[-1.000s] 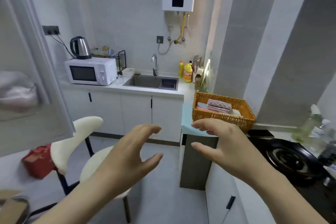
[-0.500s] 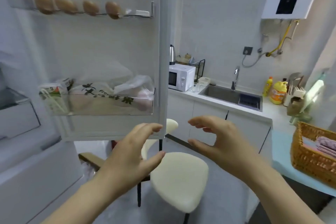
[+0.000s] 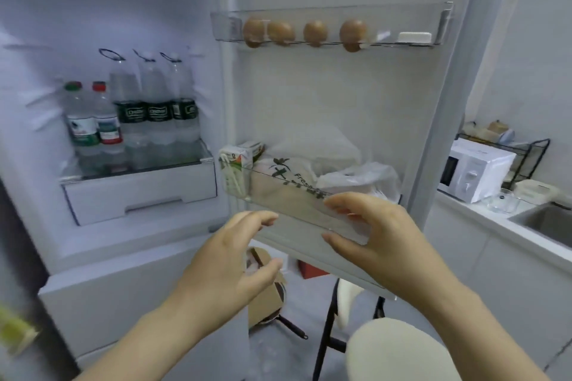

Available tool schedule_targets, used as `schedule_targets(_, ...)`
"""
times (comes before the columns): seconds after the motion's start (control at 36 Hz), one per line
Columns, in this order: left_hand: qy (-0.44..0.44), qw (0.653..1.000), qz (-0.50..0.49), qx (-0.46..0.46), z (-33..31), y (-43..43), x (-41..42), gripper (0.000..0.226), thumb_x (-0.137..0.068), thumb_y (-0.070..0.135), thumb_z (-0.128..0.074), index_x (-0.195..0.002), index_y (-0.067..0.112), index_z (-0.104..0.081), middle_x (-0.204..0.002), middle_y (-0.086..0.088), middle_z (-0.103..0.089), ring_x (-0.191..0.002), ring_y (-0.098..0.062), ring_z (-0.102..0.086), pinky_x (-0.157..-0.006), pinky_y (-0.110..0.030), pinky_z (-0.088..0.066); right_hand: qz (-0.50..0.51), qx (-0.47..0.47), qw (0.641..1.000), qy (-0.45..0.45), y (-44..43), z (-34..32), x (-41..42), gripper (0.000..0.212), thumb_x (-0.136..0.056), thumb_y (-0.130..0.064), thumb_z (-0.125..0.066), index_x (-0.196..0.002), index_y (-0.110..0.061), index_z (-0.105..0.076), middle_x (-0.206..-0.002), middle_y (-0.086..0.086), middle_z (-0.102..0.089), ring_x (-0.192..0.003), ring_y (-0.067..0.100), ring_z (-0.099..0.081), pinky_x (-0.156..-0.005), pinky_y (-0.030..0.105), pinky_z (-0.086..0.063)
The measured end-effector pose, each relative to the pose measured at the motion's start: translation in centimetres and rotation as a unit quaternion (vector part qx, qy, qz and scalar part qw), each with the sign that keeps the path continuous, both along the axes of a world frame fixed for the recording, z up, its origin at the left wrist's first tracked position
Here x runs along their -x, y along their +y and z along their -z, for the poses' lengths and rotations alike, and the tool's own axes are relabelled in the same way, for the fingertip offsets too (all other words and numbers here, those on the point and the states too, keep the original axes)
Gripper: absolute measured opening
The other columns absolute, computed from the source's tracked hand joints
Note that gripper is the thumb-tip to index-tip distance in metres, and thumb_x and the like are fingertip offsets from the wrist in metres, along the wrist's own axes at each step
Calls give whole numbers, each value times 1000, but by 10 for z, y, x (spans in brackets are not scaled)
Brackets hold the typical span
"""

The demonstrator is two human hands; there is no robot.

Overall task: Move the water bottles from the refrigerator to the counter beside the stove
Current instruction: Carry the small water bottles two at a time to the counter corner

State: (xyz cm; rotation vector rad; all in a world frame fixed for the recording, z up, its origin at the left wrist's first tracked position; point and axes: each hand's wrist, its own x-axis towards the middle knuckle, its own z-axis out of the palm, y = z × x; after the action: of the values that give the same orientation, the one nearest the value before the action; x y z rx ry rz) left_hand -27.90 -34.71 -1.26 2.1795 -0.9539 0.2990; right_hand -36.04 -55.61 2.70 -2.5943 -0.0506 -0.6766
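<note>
Both hands, the left hand [image 3: 230, 260] and right hand [image 3: 382, 237], hover empty with fingers spread wide before the open refrigerator [image 3: 139, 195], where water bottles [image 3: 133, 120] stand on a shelf [image 3: 136, 172].

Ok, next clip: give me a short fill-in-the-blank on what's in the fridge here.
The door's top rack holds ___ eggs.
The bottles on the shelf number ___.
Both hands are ___, holding nothing.
The fridge door stands ___.

Missing: four; five; empty; open
</note>
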Motion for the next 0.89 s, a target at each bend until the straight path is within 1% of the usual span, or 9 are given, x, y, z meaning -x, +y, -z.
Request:
schedule_targets(0.08, 8, 999, -52, 10, 0, 10, -2, 50, -78, 47, -59, -125, 40, -48, -121, 32, -47, -115, 15, -42, -98, -13, -39, -42, -5, 999, 4, 4, 2, -23, 40, -81, -36, -70, -119, -29, -61, -112, -21, -62, -105, -4, -55, -92, 21, -48)
schedule_targets(0.25, 35, 993, -116, 13, 2, 34, -7, 45, -83, 34, -67, -122, 44, -46, -119, 37, -43, -116, 20, -36, -92, -6, -37, -108, -11, 994, 1, 24, 4, -61, 40, -80, -32, -72, -118, -28, -62, -109, -22, -62, -104, -4, -54, -91, 16, -45)
schedule_targets(0.36, 42, 988, -149, 15, 5, 54, -20, 45, -83, 36, -66, -123, 45, -46, -120, 36, -44, -115, 17, -41, -101, -12, -36, -139, -17, 990, 6, 43, 6, -89, 40, -81, -34, -71, -121, -30, -61, -109, -24, -59, -106, -7, -52, -93, 10, -43)
schedule_targets(0.42, 46, 986, -161, 17, 6, 66, -29, 46, -83, 38, -65, -124, 44, -46, -121, 35, -44, -115, 17, -40, -101, -12, -36, -152, -18, 988, 10, 53, 8, -103, 42, -82, -36, -70, -122, -32, -60, -110, -25, -59, -106, -7, -53, -93, 13, -45)
schedule_targets(0.53, 48, 982, -180, 26, 7, 90, -52, 45, -84, 38, -65, -124, 44, -45, -121, 35, -43, -114, 22, -36, -95, -4, -31, -165, -23, 986, 7, 77, 10, -134, 42, -82, -34, -71, -122, -31, -60, -114, -22, -61, -107, -5, -55, -94, 19, -47)
schedule_targets(0.67, 40, 979, -196, 32, 6, 126, -91, 45, -83, 37, -65, -123, 45, -46, -120, 35, -45, -114, 16, -41, -94, -4, -35, -175, -27, 984, 3, 114, 11, -178, 42, -81, -35, -71, -121, -30, -61, -113, -20, -62, -107, -1, -56, -93, 25, -49)
schedule_targets(0.72, 37, 979, -197, 36, 3, 141, -108, 45, -83, 36, -65, -123, 45, -46, -121, 34, -45, -115, 14, -43, -97, -8, -36, -177, -27, 984, 2, 129, 9, -196, 41, -82, -36, -70, -122, -31, -60, -114, -21, -62, -108, -3, -55, -94, 22, -48)
schedule_targets(0.83, 33, 977, -204, 48, -3, 172, -143, 45, -84, 37, -65, -123, 46, -45, -120, 37, -44, -114, 21, -39, -94, -4, -31, -176, -31, 984, 3, 160, 6, -232, 39, -83, -35, -69, -121, -33, -60, -112, -25, -59, -107, -6, -53, -93, 12, -44)
schedule_targets(0.89, 31, 977, -204, 49, -6, 186, -160, 46, -83, 38, -65, -124, 45, -45, -121, 37, -44, -114, 21, -39, -97, -6, -32, -174, -36, 984, 2, 175, 5, -248, 39, -83, -35, -70, -121, -33, -60, -112, -26, -59, -106, -6, -54, -93, 12, -44)
